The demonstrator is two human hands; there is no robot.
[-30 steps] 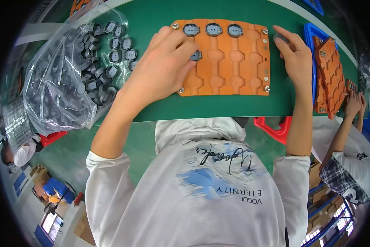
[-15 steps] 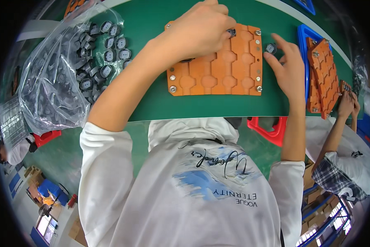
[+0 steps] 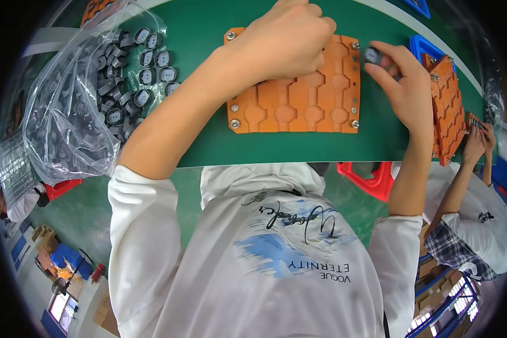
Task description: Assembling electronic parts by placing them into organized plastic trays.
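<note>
In the head camera's view, a worker bends both bare hands to an orange tray (image 3: 293,129) of shaped recesses on a green table (image 3: 208,146). The left hand (image 3: 299,45) curls over the tray's far edge, its fingertips hidden, so whether it grips anything cannot be told. Just beyond the tray's right edge, the right hand (image 3: 403,76) holds a small grey connector (image 3: 372,55) between thumb and forefinger, the grip nearly closed. A strip of green tabletop separates the tray's near edge from the table's; another, at right, divides it from stacked orange trays (image 3: 448,107) and a blue bin (image 3: 419,47). At left, the forearm crosses the gap toward loose grey connectors (image 3: 147,76) beside a clear plastic bag (image 3: 62,129).
</note>
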